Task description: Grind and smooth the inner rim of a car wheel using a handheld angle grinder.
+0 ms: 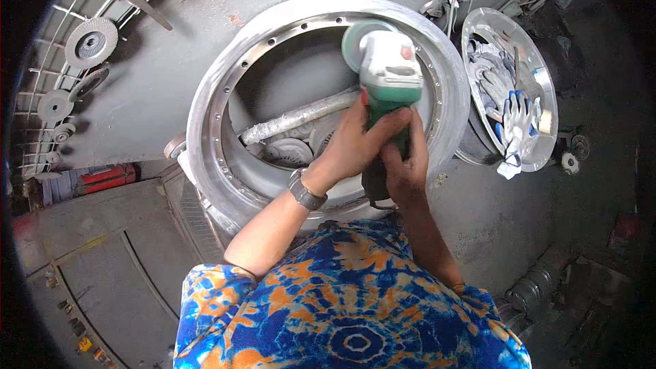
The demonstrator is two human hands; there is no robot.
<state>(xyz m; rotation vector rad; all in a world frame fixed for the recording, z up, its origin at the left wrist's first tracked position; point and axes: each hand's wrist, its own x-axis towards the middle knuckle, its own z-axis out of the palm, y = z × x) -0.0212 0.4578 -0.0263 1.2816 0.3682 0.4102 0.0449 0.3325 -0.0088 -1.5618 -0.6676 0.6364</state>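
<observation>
Both my hands are wrapped round a green and grey angle grinder [393, 68]. My left hand [348, 140], with a dark watch on its wrist, closes on the body just behind the grey head. Further back, my right hand [408, 167] grips the handle. At the front of the grinder a round green disc [359, 44] hangs over the far inner edge of a large metal wheel rim [205, 123]. Whether the disc touches the rim, I cannot tell. Small holes run round the rim's inner flange.
Inside the rim lie a pale wrapped bar [294, 119] and several discs [290, 152]. An oval metal tray [543, 143] at the right holds gloves [517, 123]. Flap discs [91, 43] hang on a wire rack at the left, above a red cylinder [109, 178].
</observation>
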